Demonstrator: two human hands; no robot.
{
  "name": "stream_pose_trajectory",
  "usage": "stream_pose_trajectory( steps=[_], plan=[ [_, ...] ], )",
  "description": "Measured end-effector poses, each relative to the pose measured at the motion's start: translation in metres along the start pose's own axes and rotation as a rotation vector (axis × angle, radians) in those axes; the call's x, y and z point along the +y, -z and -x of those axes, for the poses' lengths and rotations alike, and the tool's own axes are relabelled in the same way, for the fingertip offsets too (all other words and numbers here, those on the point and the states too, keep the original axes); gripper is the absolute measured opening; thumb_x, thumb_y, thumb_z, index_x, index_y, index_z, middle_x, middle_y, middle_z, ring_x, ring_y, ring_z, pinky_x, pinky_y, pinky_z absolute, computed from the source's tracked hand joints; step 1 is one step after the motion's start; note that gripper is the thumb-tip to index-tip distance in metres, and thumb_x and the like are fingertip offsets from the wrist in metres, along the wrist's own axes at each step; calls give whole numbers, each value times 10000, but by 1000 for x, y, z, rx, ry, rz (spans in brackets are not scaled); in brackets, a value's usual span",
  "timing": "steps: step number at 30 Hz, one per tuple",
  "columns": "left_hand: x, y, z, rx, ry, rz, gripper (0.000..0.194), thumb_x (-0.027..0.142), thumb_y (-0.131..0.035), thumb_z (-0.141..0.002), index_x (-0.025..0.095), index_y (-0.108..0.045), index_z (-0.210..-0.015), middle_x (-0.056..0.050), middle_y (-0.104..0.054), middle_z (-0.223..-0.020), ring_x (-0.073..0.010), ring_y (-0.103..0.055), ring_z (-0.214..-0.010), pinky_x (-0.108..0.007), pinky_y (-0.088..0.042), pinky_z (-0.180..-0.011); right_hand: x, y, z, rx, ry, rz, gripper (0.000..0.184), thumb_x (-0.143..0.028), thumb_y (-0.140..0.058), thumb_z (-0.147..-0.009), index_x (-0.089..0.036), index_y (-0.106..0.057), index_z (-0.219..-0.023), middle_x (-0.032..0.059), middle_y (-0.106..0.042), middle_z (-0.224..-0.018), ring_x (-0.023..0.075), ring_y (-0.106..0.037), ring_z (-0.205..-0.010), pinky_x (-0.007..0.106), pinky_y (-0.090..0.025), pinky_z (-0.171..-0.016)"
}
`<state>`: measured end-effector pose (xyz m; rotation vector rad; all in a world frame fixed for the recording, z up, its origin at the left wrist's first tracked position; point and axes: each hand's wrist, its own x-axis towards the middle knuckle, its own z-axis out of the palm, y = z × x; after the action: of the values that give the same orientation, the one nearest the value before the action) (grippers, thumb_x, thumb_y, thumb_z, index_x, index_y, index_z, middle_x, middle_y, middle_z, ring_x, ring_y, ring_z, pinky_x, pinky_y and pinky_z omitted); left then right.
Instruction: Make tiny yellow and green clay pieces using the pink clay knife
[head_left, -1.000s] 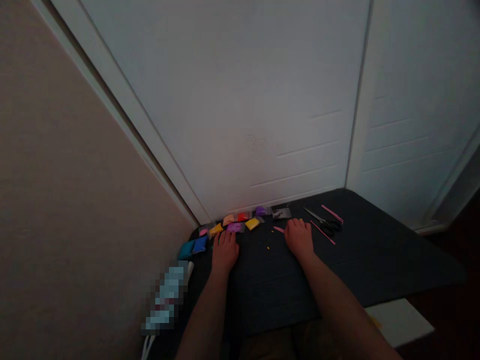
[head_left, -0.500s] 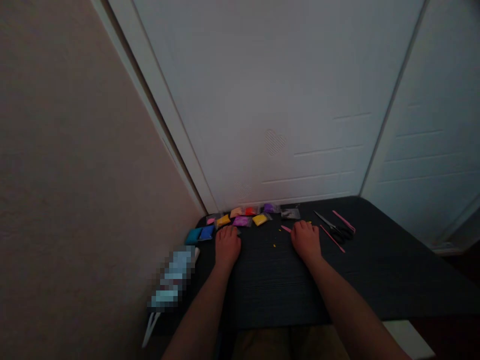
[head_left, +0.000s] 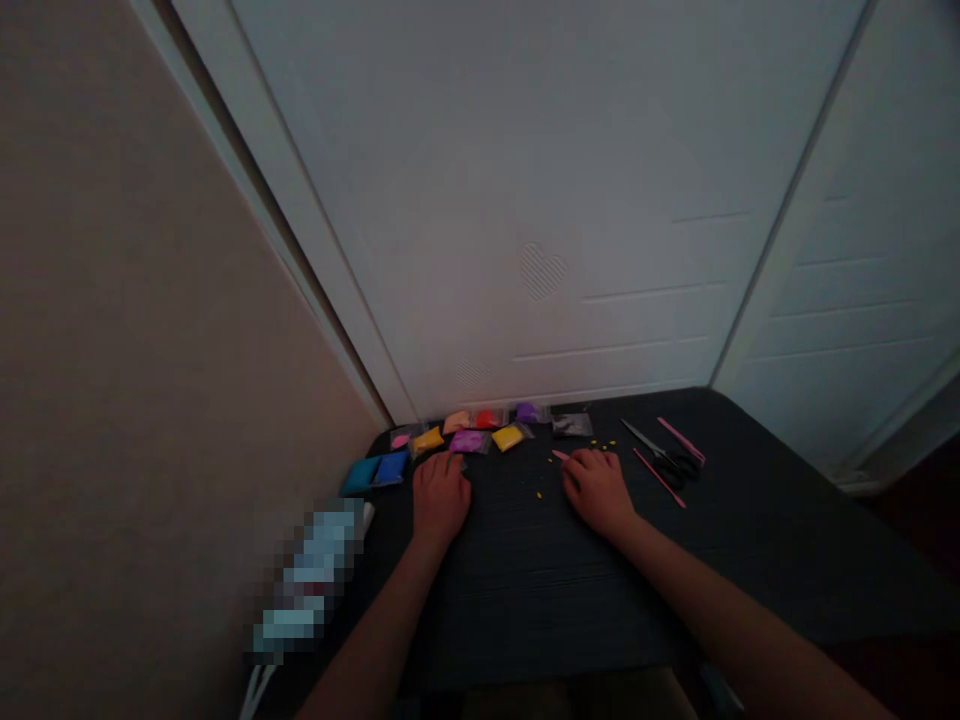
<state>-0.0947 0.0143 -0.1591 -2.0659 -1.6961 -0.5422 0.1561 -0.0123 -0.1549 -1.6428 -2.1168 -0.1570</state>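
My left hand rests palm down on the dark table, fingers together and slightly bent, just in front of the orange packet and magenta packet. A small greenish spot shows at its fingertips, too small to name. My right hand also lies palm down, its fingers on the tabletop. A pink tool pokes out beyond its left side, and the rest is hidden under the hand. Small yellow bits lie just beyond its fingertips. Another yellow bit sits between the hands.
Scissors with black handles lie at right between a pink stick and pink tweezers-like tool. Red, yellow, purple and blue packets line the back and left. A blurred-out object stands left.
The view has shifted a little. My right hand has moved slightly left and nearer, uncovering several yellow bits beyond its fingers. My left hand has stayed about where it was.
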Motion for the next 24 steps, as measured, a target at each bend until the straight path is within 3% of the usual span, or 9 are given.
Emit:
stream_pose_trajectory(
  steps=[6, 11, 24],
  plan=[
    [15, -16, -14, -4, -41, 93, 327, 216, -422, -771, 143, -530, -1070, -107, -515, -1124, -257, -417, -1068, -413, -283, -945, 2, -4, -7, -124, 161, 44, 359, -230, -434, -811, -301, -483, -1159, 44, -537, -1041, 178, -439, -910, 334, -246, -808],
    [30, -22, -36, -29, -68, 225, 314, 209, -418, -774, 148, -518, -1065, -112, -523, -1106, -257, -418, -1067, -427, -299, -929, 4, -5, -18, -239, 236, -14, 396, -198, -425, -812, -310, -455, -1190, 55, -507, -1117, 197, -414, -993, 354, -231, -820],
    [9, -33, -37, 28, 64, 484, 231, 175, -490, -756, 138, -530, -981, -79, -554, -996, -195, -461, -992, -355, -365, -910, 11, -7, -20, -395, 255, -104, 405, -187, -440, -799, -345, -467, -1171, 39, -515, -1040, 197, -442, -931, 384, -238, -790]
  ],
)
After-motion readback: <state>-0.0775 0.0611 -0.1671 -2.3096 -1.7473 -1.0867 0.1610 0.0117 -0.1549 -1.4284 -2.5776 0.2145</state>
